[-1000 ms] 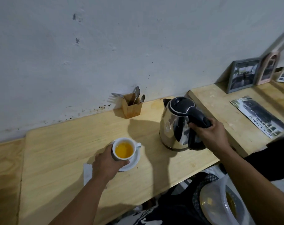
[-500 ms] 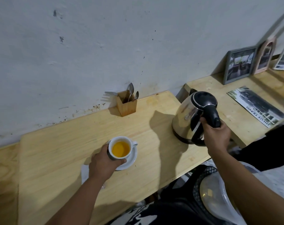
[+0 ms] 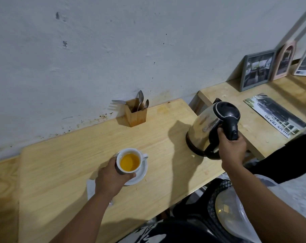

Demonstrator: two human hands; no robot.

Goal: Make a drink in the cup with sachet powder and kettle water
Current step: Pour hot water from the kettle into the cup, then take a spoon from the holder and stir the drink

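Note:
A white cup (image 3: 130, 151) holding orange-yellow liquid stands on a white saucer (image 3: 140, 176) on the wooden table (image 3: 61, 172). My left hand (image 3: 110, 179) wraps the cup's near side. A steel kettle (image 3: 203, 127) with a black lid and handle stands near the table's right edge, spout pointing away. My right hand (image 3: 232, 149) grips its black handle. A white sachet (image 3: 91, 188) lies on the table, mostly hidden under my left wrist.
A wooden holder (image 3: 136, 114) with spoons and a fork stands against the wall. A second table (image 3: 264, 130) to the right carries picture frames (image 3: 257, 69) and a printed leaflet (image 3: 274, 114). A black stool and a clear lid (image 3: 232, 213) sit below the table edge.
My right hand has carried the kettle away from the cup to the table's right edge, and its spout has turned from the left to point away. My left hand stays on the cup.

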